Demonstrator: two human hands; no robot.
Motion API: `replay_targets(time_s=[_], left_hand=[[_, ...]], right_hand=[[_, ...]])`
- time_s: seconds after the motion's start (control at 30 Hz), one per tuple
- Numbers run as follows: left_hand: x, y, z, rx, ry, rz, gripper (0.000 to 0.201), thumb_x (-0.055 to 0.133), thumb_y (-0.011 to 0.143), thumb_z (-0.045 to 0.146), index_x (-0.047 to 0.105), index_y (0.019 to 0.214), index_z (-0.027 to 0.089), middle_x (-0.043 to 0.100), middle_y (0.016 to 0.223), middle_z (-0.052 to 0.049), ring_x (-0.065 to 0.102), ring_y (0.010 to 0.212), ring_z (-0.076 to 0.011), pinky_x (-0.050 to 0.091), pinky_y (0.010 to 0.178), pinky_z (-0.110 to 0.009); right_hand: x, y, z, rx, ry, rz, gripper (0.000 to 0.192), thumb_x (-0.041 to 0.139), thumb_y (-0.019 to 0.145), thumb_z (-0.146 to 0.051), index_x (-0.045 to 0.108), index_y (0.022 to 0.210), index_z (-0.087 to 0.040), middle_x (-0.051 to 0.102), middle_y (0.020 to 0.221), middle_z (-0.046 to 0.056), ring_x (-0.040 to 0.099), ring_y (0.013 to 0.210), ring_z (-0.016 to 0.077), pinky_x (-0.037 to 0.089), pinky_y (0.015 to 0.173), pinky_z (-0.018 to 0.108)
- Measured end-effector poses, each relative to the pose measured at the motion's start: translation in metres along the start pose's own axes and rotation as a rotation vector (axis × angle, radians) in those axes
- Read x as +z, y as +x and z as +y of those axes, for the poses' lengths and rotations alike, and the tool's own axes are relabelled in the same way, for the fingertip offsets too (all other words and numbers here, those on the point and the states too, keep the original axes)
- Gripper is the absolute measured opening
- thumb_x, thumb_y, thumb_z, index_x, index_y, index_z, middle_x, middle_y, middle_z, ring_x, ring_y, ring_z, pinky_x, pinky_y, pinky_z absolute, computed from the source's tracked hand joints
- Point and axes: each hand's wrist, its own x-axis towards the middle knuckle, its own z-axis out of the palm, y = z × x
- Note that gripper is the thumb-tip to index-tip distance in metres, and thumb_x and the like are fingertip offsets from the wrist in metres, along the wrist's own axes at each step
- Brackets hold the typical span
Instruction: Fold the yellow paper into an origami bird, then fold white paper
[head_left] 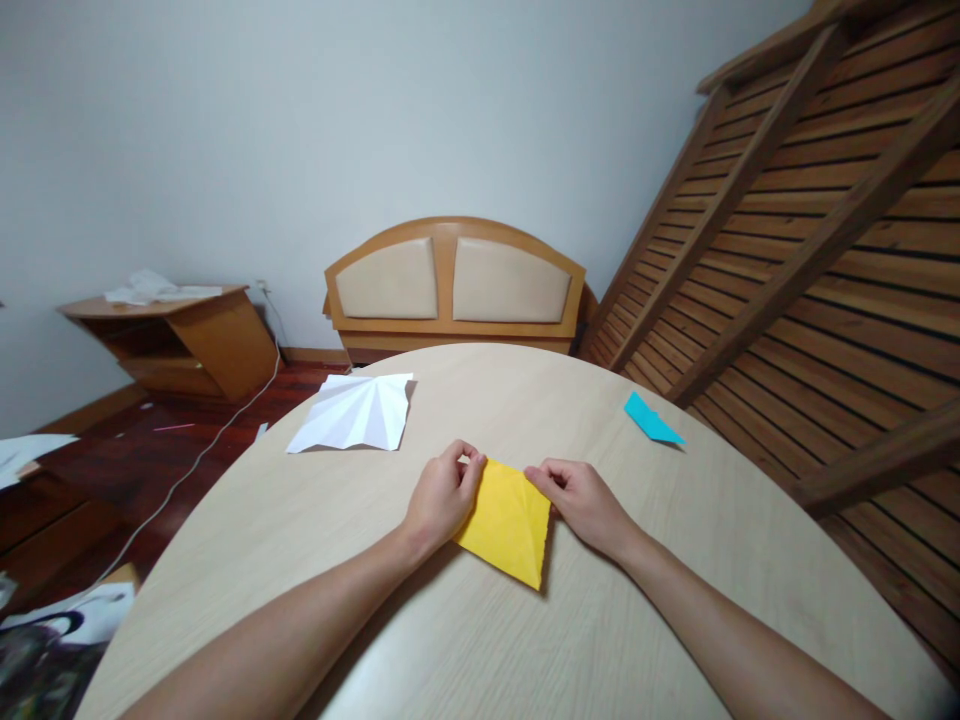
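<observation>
On round table (pixel 675 560): both grips pinching yellow paper (pixel 507 520); white pleated sheet (pixel 352 413) far-L, blue scrap (pixel 651 419) far-R.

A sheet of bright yellow paper (pixel 508 520) lies flat in front of you on the pale wooden table (pixel 675 560). It is folded into a diamond-like shape, one point aimed toward you, with a soft crease running across it. Its far left corner and far right corner are each pinched between your fingertips.
</observation>
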Motion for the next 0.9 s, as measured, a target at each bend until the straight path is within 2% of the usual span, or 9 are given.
replay_targets(time_s=[0.2, 0.37, 0.43, 0.63, 0.7, 0.77, 0.83, 0.9], left_hand=[[-0.002, 0.001, -0.001, -0.001, 0.021, 0.054, 0.027, 0.049, 0.096, 0.044, 0.058, 0.092, 0.019, 0.062, 0.059, 0.001, 0.053, 0.051, -0.0152, 0.027, 0.050, -0.024], [-0.001, -0.004, 0.000, -0.016, -0.031, -0.063, 0.036, 0.051, 0.096, 0.046, 0.055, 0.119, 0.018, 0.064, 0.060, 0.002, 0.053, 0.049, -0.0145, 0.028, 0.048, -0.022], [-0.001, -0.003, 0.000, -0.006, -0.015, -0.071, 0.040, 0.053, 0.095, 0.045, 0.052, 0.125, 0.019, 0.065, 0.061, 0.002, 0.055, 0.051, -0.0152, 0.030, 0.049, -0.022], [-0.011, 0.005, -0.003, -0.025, 0.192, 0.026, 0.032, 0.054, 0.095, 0.045, 0.060, 0.113, 0.020, 0.058, 0.056, 0.004, 0.056, 0.054, -0.0166, 0.029, 0.052, -0.025], [-0.014, 0.005, -0.005, 0.038, 0.253, 0.080, 0.028, 0.054, 0.095, 0.040, 0.060, 0.114, 0.020, 0.065, 0.071, 0.000, 0.061, 0.066, -0.0186, 0.037, 0.059, -0.027], [-0.014, 0.002, -0.005, 0.181, 0.286, 0.100, 0.024, 0.055, 0.094, 0.033, 0.058, 0.114, 0.020, 0.069, 0.095, -0.006, 0.064, 0.086, -0.0214, 0.046, 0.074, -0.032], [-0.012, -0.003, -0.002, 0.332, 0.296, 0.042, 0.020, 0.053, 0.095, 0.027, 0.057, 0.113, 0.020, 0.066, 0.112, -0.010, 0.062, 0.102, -0.0235, 0.048, 0.087, -0.037], [-0.008, -0.009, 0.003, 0.414, 0.317, -0.065, 0.022, 0.054, 0.094, 0.027, 0.057, 0.115, 0.020, 0.065, 0.116, -0.011, 0.061, 0.107, -0.0256, 0.048, 0.093, -0.041]], right_hand=[[0.001, 0.001, 0.004, 0.038, 0.097, 0.056, 0.048, 0.054, 0.092, -0.063, 0.058, 0.070, -0.020, 0.055, 0.061, -0.002, 0.053, 0.057, 0.0154, 0.040, 0.052, 0.026], [-0.003, 0.002, -0.001, 0.050, 0.067, 0.202, 0.049, 0.056, 0.089, -0.066, 0.060, 0.071, -0.021, 0.059, 0.059, -0.001, 0.054, 0.053, 0.0157, 0.039, 0.050, 0.026], [-0.004, 0.002, -0.002, 0.051, 0.053, 0.223, 0.051, 0.056, 0.088, -0.068, 0.060, 0.069, -0.021, 0.058, 0.056, -0.001, 0.054, 0.051, 0.0160, 0.039, 0.049, 0.027], [-0.004, 0.003, 0.006, 0.018, -0.058, 0.214, 0.048, 0.053, 0.093, -0.063, 0.063, 0.071, -0.021, 0.063, 0.060, 0.001, 0.058, 0.056, 0.0179, 0.042, 0.052, 0.028], [-0.005, 0.004, 0.010, 0.001, -0.150, 0.212, 0.048, 0.051, 0.095, -0.060, 0.062, 0.069, -0.021, 0.065, 0.062, 0.001, 0.060, 0.058, 0.0184, 0.042, 0.055, 0.028], [-0.007, 0.005, 0.013, -0.002, -0.224, 0.224, 0.047, 0.051, 0.095, -0.057, 0.060, 0.065, -0.022, 0.064, 0.061, 0.001, 0.059, 0.058, 0.0183, 0.040, 0.055, 0.029], [-0.009, 0.005, 0.014, -0.001, -0.267, 0.237, 0.048, 0.052, 0.095, -0.055, 0.059, 0.062, -0.022, 0.062, 0.058, 0.001, 0.056, 0.056, 0.0179, 0.037, 0.054, 0.029], [-0.011, 0.005, 0.014, -0.011, -0.301, 0.247, 0.047, 0.051, 0.096, -0.054, 0.061, 0.063, -0.022, 0.062, 0.058, 0.001, 0.056, 0.056, 0.0181, 0.036, 0.055, 0.029]])
